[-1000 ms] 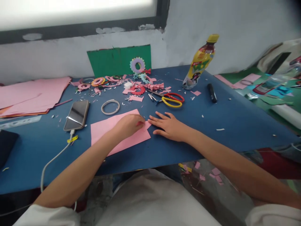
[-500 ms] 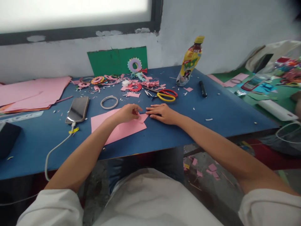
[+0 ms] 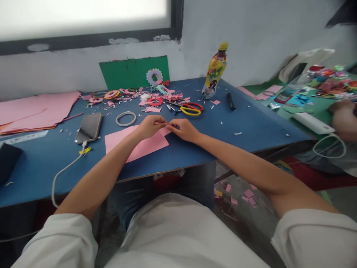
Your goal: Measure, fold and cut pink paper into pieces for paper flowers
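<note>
A pink paper sheet (image 3: 146,146) lies on the blue table, partly under my left forearm. My left hand (image 3: 151,126) is over its far edge, fingers closed in a pinch at a small pink paper piece (image 3: 165,130). From the other side my right hand (image 3: 184,129) pinches the same piece, and its fingertips meet those of the left. The fingers hide part of this piece. Just behind my hands lie scissors (image 3: 192,109) with one red and one yellow handle loop. A roll of tape (image 3: 125,118) sits beyond the sheet.
A phone (image 3: 88,127) on a white cable lies at left, near stacked pink sheets (image 3: 36,111). Paper scraps and cut rings (image 3: 154,100) cover the back. A drink bottle (image 3: 214,72) and black marker (image 3: 231,101) stand and lie at right. Another person's hand (image 3: 344,115) is far right.
My right hand has gone from lying flat with fingers stretched to pinching the small pink piece. My left hand has come closer to it. The view has shifted a little.
</note>
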### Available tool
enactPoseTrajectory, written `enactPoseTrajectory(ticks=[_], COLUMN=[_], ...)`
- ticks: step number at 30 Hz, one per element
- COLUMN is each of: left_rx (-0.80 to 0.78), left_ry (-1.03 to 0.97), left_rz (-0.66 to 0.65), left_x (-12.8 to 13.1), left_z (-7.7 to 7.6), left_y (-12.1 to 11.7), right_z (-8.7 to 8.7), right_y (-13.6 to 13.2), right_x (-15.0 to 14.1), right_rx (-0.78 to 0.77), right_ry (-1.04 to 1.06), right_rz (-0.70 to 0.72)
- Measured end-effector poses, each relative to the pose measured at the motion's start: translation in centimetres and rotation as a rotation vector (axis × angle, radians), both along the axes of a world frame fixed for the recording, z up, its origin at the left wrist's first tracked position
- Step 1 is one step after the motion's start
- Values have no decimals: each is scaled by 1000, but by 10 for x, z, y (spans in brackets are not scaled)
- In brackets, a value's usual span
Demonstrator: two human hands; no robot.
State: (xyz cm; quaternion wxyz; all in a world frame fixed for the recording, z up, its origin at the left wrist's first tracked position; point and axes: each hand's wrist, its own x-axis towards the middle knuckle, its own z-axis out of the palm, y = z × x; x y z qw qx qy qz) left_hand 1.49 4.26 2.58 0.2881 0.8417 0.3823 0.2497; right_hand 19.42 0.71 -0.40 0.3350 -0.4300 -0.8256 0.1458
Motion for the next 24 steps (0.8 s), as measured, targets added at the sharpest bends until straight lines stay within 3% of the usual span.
enactPoseTrajectory(ticks=[14, 24], left_rx=[160, 358], left_ry=[-92, 3], left_rz=[84, 89], left_x=[7, 3], left_z=[-10, -11], left_y=[-11, -20], right_z=[-4, -4], right_y=[-2, -9], right_x=[-1, -5], right_rx=[115, 196], right_ry=[42, -62], right_rz=[-81, -76])
